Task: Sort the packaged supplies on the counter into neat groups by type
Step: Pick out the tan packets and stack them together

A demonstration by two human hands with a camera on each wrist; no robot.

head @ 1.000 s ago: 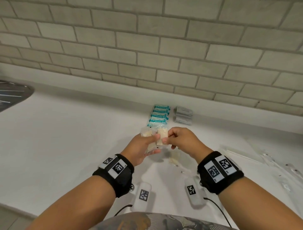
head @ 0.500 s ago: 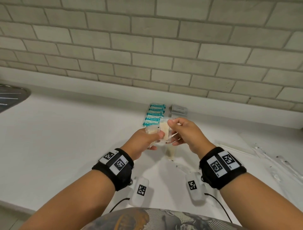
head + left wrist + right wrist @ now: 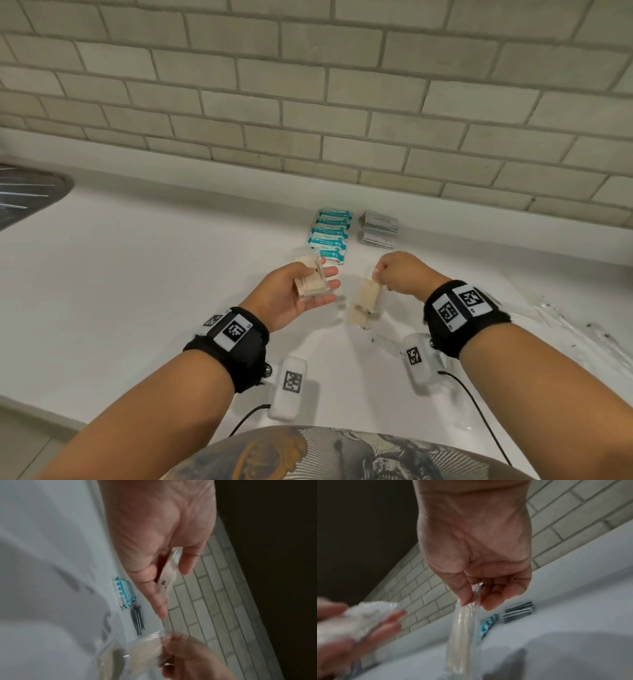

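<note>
Left hand (image 3: pixel 298 297): palm up above the counter (image 3: pixel 137 291); thumb pins a small stack of clear packets with beige contents (image 3: pixel 310 284) against the fingers, which lie nearly straight beneath it
Right hand (image 3: pixel 404 277): fingers curled, thumb and forefinger pinching the top edge of another clear beige packet (image 3: pixel 364 301); packet hangs down, its lower end close to the counter; contact cannot be told
Hands: apart, the hanging packet between them
Teal-and-white packets (image 3: pixel 330 234): overlapping row on the counter near the tiled wall (image 3: pixel 308 102), just beyond the left hand
Grey sachets (image 3: pixel 378 229): two short stacks just right of the teal row
Far right of counter: clear wrappers (image 3: pixel 561 318), contents unclear
Far left: edge of metal sink (image 3: pixel 27 195)
</note>
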